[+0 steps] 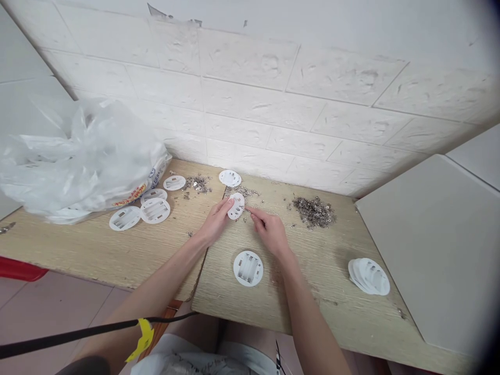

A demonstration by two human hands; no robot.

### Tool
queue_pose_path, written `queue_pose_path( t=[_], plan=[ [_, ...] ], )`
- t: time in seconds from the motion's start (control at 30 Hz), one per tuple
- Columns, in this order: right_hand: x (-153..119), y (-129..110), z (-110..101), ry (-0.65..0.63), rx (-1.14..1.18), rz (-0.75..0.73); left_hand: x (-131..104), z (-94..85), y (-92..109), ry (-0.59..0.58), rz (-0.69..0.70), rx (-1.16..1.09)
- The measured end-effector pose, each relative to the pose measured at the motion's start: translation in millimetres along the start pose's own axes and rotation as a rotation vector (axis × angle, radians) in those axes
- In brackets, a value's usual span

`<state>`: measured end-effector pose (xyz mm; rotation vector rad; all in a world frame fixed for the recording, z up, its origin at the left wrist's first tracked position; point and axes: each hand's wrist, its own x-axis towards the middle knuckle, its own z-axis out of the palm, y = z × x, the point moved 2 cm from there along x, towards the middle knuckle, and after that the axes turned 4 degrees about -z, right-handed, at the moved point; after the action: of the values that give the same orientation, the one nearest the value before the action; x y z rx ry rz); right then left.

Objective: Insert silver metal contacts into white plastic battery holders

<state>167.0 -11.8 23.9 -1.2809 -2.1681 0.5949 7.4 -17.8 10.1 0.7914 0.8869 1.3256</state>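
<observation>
Running across the lower left, a black cable [78, 335] is passing closest to the camera, with yellow tape [142, 338] hanging from it. Beyond it, the left hand [217, 221] is reaching over the worktop [320, 265], its fingers pinching the edge of a white disc [237, 207] and tilting it up off the surface. The right hand [271, 232] is meeting that disc from the other side, its fingers closing around a slim tool [248, 210] whose tip is pointing at the disc's slots; whether it is touching them, I cannot tell. Nearer the person, a single disc [248, 269] is lying flat, its long troughs facing up. A stack of discs [373, 277] is sitting toward the right, and a dark heap of small metal pieces [314, 212] is spreading between it and the wall [250, 114]. Leftward, loose discs [155, 210] are resting beside a bulging plastic bag [82, 161].
</observation>
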Motion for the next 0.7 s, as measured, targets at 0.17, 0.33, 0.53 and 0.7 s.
queue_pose_path(
  t=[0.17,0.33,0.53,0.7],
  plan=[
    [0.1,1.5,1.4,0.025,-0.039,-0.014,0.0,-1.6,-3.6,-0.007,-0.003,0.016],
    [0.1,2.2,0.8,0.039,-0.024,-0.029,-1.3,-0.5,-3.5,-0.027,-0.005,0.027],
    [-0.1,0.6,0.7,0.048,-0.018,-0.040,-0.3,-2.7,-5.3,-0.029,0.002,0.055],
    [-0.1,0.7,0.0,0.050,-0.012,-0.044,0.4,-3.2,-7.0,-0.015,0.002,0.048]
  ],
)
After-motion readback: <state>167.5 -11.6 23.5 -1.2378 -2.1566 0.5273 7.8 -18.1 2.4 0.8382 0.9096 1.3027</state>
